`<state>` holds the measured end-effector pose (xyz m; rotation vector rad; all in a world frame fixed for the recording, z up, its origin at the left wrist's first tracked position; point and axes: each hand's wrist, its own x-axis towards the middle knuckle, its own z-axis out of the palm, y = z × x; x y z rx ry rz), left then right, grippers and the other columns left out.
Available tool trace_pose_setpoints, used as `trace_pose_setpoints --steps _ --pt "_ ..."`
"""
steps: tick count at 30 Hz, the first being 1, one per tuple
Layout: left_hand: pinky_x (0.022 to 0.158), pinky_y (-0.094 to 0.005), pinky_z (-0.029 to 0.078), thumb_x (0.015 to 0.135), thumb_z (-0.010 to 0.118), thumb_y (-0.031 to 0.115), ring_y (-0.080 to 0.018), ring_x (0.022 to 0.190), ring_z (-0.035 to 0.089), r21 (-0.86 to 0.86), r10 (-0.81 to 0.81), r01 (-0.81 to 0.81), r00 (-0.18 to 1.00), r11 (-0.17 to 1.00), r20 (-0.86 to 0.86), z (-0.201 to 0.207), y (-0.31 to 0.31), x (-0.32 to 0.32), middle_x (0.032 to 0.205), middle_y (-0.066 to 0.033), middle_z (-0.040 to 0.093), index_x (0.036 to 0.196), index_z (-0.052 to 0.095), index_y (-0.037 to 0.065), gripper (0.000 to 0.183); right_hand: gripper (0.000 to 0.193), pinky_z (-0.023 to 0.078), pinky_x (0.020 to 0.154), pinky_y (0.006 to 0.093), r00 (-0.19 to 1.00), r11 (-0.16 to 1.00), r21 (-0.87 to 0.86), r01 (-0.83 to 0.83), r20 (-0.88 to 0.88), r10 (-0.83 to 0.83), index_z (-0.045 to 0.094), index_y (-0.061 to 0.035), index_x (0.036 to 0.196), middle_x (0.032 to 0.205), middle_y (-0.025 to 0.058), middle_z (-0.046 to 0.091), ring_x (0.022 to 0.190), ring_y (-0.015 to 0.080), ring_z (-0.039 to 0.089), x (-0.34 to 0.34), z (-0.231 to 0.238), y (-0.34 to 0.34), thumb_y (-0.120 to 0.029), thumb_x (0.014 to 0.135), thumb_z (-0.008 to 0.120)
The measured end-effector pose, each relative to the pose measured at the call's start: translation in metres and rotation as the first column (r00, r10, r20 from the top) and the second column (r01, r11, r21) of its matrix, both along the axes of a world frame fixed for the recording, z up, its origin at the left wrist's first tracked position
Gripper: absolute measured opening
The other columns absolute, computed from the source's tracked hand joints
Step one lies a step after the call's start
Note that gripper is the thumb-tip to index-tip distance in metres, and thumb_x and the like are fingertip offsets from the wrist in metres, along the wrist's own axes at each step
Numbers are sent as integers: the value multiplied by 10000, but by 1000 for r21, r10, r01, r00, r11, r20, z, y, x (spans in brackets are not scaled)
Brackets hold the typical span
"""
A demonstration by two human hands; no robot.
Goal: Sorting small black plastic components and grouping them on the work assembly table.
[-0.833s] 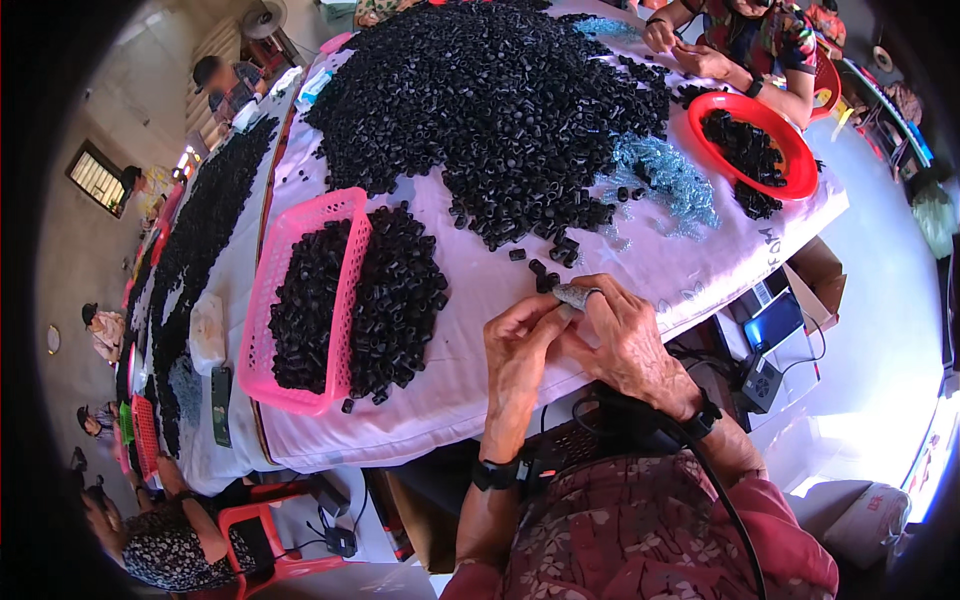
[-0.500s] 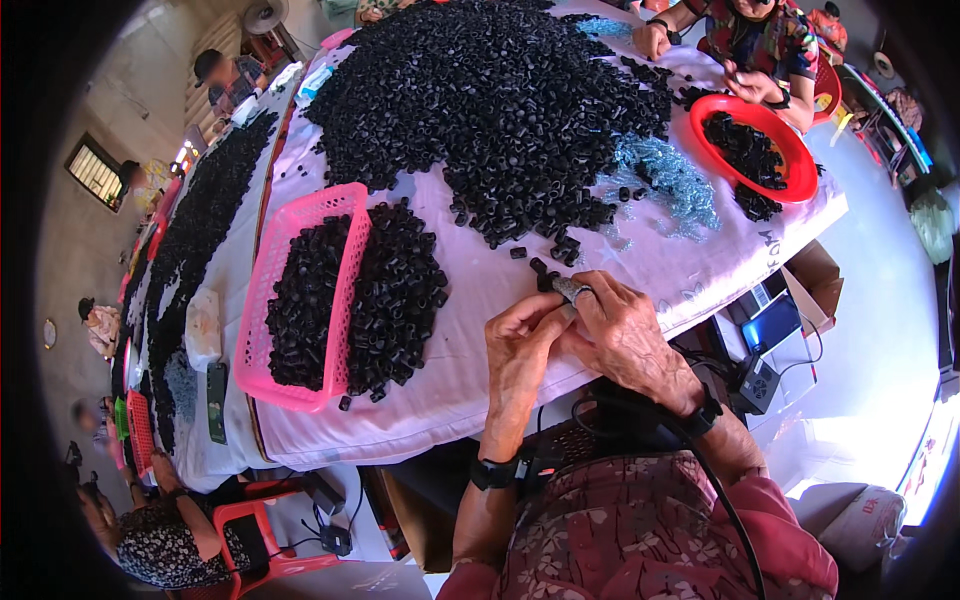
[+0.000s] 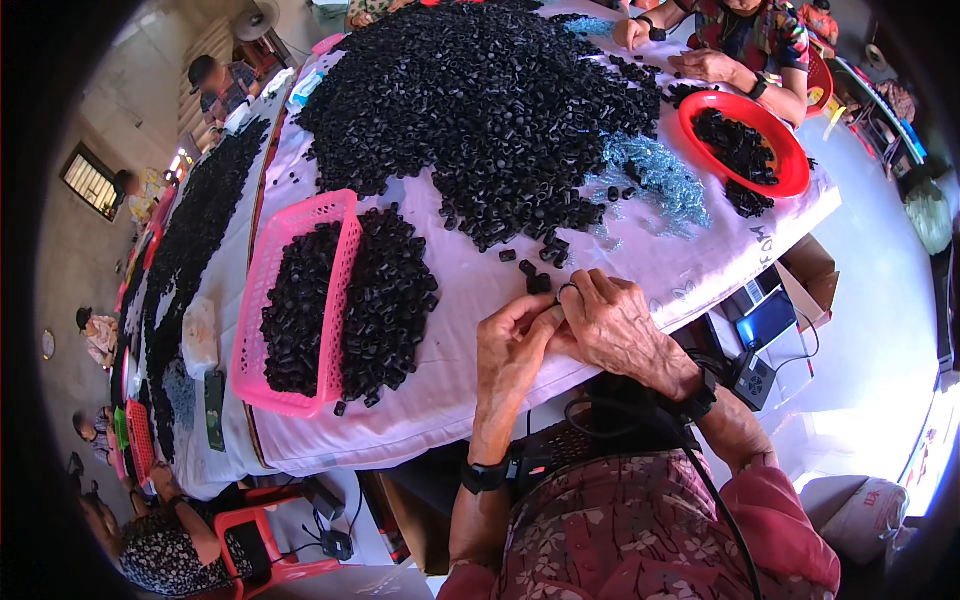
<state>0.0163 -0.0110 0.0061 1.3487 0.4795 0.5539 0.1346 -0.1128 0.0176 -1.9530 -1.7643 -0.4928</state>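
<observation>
My left hand [image 3: 508, 350] and my right hand [image 3: 622, 325] meet just over the near edge of the cloth-covered table, fingers bent and pinched together. A small dark curved piece [image 3: 568, 288] shows at my right fingertips; its lower part is hidden. What my left fingers pinch is covered by the fingers themselves. Right beyond the fingertips lie a few loose short black tubular pieces [image 3: 538, 283]. Farther back spreads a large heap of such black pieces [image 3: 480, 110]. To the left, a pink basket [image 3: 340, 300] holds many of them, with a pile [image 3: 390, 300] beside its right wall.
Small clear bluish pieces [image 3: 660, 185] lie in a heap at the right. Near the far right corner stands a red bowl [image 3: 797, 165] with black parts, where a co-worker's hands [image 3: 705, 66] are busy. A phone [image 3: 215, 410] and a white bag [image 3: 199, 335] lie left.
My hands stay together while the fingers shift; the greyish piece at my right fingertips no longer shows, and a dark curved one does. The co-worker's hand has moved left from above the red bowl.
</observation>
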Motion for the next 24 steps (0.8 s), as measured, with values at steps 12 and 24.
trace_pose_setpoints --steps 12,24 --pt "591 -206 435 828 620 -28 -46 690 544 146 -40 42 999 988 -12 2 7 -3 759 -31 629 958 566 -16 142 305 496 524 347 998 998 9 -62 25 61 532 -30 733 739 96 508 674 239 572 4 -5 4 -274 688 709" --pt "628 -211 440 890 592 13 -65 727 529 271 7 -2 1000 963 -18 -6 2 -10 841 -47 632 1078 563 -6 192 286 505 564 342 997 998 15 -65 -47 65 570 -19 783 775 95 536 708 243 593 2 8 -1 -253 723 725"
